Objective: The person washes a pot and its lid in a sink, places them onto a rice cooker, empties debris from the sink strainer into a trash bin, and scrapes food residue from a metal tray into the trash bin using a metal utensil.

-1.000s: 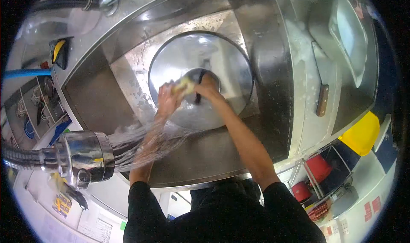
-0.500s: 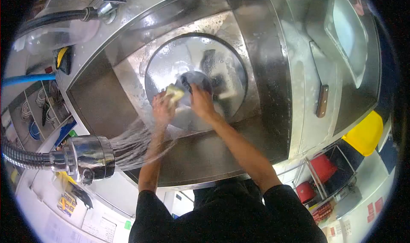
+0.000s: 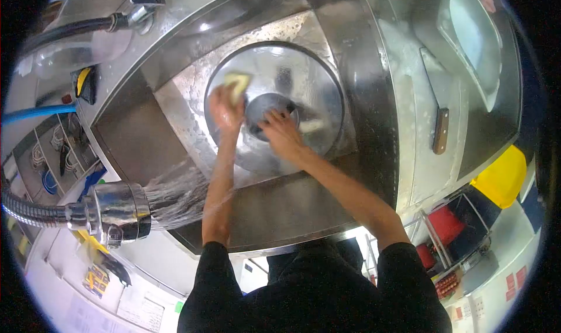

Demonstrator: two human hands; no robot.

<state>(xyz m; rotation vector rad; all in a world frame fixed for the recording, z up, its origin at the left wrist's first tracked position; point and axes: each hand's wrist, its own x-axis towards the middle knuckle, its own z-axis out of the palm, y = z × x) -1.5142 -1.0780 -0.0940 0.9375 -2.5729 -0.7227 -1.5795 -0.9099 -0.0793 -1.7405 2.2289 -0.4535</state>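
Observation:
A large round metal piece, like a lid [image 3: 312,78], lies in the steel sink [image 3: 131,131]. At its middle is a smaller dark round part [image 3: 255,109] with a rim. My left hand [image 3: 225,112] is closed on a yellowish sponge [image 3: 238,81], slightly blurred, over the left side of the metal. My right hand [image 3: 284,135] has its fingers curled at the rim of the middle part; the fingertips are partly hidden. Water streams from a chrome spray head [image 3: 120,213] at the lower left and crosses my left forearm.
To the right of the sink, a cleaver with a wooden handle [image 3: 441,131] lies on the counter near a white tray [image 3: 476,40]. A tap [image 3: 145,8] with a black hose stands at the upper left. A yellow seat [image 3: 501,178] is beyond the counter at the right.
My left hand has moved the sponge up and away across the metal's left side. My right hand has shifted slightly right, along with the round metal piece.

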